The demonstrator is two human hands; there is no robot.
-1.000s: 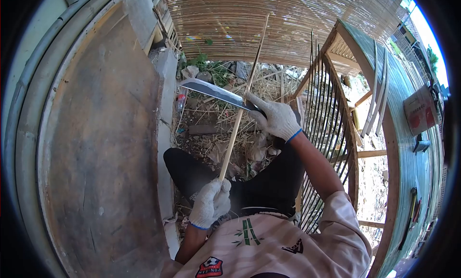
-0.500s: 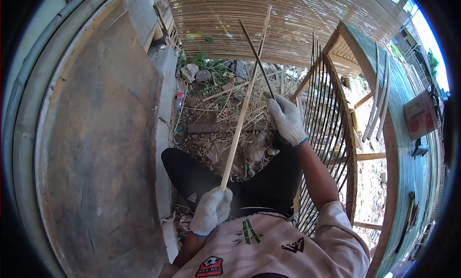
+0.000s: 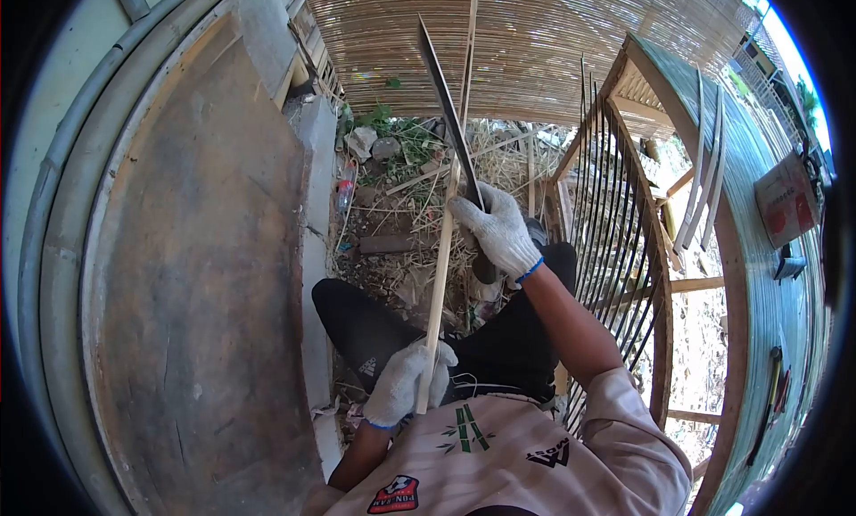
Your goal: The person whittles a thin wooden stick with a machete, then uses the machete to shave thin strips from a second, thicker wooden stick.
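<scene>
A long pale bamboo strip [image 3: 437, 293] runs upward from my lap past the bamboo screen. My left hand [image 3: 406, 384], in a white knitted glove, is wrapped round the strip close to its lower end. My right hand [image 3: 501, 232], gloved the same way, grips a machete [image 3: 437, 74] with a long dark blade pointing up and slightly left. The blade crosses over the strip in this view, and my right thumb lies right at the strip's edge. Part of the machete's handle shows below the right hand.
On the left leans a large brown wooden panel [image 3: 205, 266]. A bamboo screen [image 3: 535, 52] stands ahead, with shavings and rubble [image 3: 415, 213] on the ground before it. At right is a wooden frame with dark rods [image 3: 615, 204], beside a green surface [image 3: 758, 338] holding a box [image 3: 786, 206].
My right hand has moved left and down with the machete, bringing it against the strip. The strip stands more upright, and its lower end now shows below my left hand.
</scene>
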